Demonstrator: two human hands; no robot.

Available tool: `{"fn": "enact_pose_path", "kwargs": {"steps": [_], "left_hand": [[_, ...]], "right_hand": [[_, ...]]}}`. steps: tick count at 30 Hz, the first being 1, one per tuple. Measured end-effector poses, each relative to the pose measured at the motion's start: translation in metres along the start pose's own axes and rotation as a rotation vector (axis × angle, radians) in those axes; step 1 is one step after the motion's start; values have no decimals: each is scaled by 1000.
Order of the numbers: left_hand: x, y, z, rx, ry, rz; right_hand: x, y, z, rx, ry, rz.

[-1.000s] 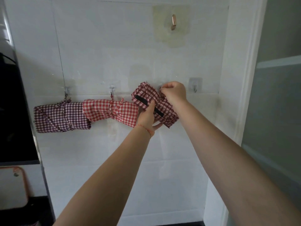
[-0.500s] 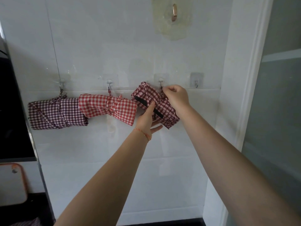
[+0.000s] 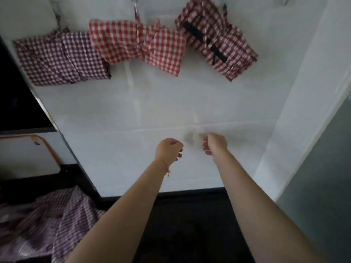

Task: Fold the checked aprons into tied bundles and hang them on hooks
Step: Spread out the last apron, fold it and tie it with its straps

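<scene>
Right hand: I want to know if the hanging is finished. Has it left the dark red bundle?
Yes. The right hand has dropped well below the dark red bundle, which hangs on the wall untouched.

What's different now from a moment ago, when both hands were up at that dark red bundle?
Both hands let go of the dark red bundle and dropped low; left hand and right hand now hold nothing. The bundle hangs alone. The purple bundle and red bundle stayed hanging.
</scene>
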State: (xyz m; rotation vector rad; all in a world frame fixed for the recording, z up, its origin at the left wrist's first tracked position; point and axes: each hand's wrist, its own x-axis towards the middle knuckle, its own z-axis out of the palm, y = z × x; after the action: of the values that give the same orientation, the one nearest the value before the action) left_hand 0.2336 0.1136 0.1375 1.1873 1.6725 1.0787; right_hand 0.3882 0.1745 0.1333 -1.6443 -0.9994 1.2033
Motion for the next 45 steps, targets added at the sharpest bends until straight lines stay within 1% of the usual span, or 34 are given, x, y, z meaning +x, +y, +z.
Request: {"fn": "enact_pose_path", "kwargs": {"steps": [2, 3, 5, 9, 10, 11, 13, 14, 15, 17, 18, 20, 24, 26, 29, 32, 34, 37, 38, 39, 40, 43, 44, 45], "left_hand": [[4, -51, -17, 77, 17, -72], [4, -74, -26, 114, 24, -96], [0, -126, -53, 158, 40, -167], [-18, -223, -127, 300, 105, -300], [-25, -249, -152, 330, 131, -355], [-29, -269, -169, 382, 168, -390], [-38, -294, -192, 573, 193, -459], [-43, -311, -214, 650, 183, -503], [-45, -319, -222, 690, 155, -532], [-50, -338, -243, 704, 72, -591], [-52, -345, -250, 708, 17, -611], [-54, -362, -261, 727, -81, -621], [-56, -380, -266, 943, -210, -544], [-54, -383, -264, 1021, -199, -494], [-52, -379, -260, 1086, -147, -396], [-49, -367, -253, 1006, -144, -315], [-46, -352, -243, 934, -154, -229], [-44, -321, -219, 755, -120, -93], [-43, -308, -210, 680, -125, -70], [-40, -297, -201, 617, -148, -62], [-39, -285, -188, 580, -180, -65], [-33, -260, -156, 486, -208, -94], [-32, -253, -142, 464, -188, -98], [-32, -249, -133, 465, -157, -102]], "right_hand": [[-17, 39, 45, -132, -229, 107], [-24, 54, 64, -189, -308, 137], [-35, 91, 107, -276, -386, 209], [-61, 158, 191, -406, -451, 354], [-71, 176, 218, -433, -470, 386], [-78, 189, 237, -466, -467, 399], [-89, 209, 258, -540, -467, 422], [-100, 224, 283, -594, -481, 419], [-103, 233, 290, -665, -481, 407], [-112, 253, 308, -805, -483, 363], [-112, 264, 314, -842, -459, 335], [-120, 273, 324, -828, -448, 315], [-132, 274, 326, -901, -486, 226], [-129, 267, 318, -892, -467, 193], [-118, 250, 289, -897, -460, 205], [-106, 234, 253, -912, -523, 261], [-102, 222, 228, -930, -561, 305], [-93, 211, 185, -999, -576, 388], [-88, 210, 171, -1018, -550, 399], [-84, 208, 158, -1015, -477, 384], [-79, 210, 143, -994, -337, 333], [-67, 212, 111, -818, 254, 72], [-64, 212, 102, -775, 351, -5], [-62, 211, 101, -764, 365, -76]]}}
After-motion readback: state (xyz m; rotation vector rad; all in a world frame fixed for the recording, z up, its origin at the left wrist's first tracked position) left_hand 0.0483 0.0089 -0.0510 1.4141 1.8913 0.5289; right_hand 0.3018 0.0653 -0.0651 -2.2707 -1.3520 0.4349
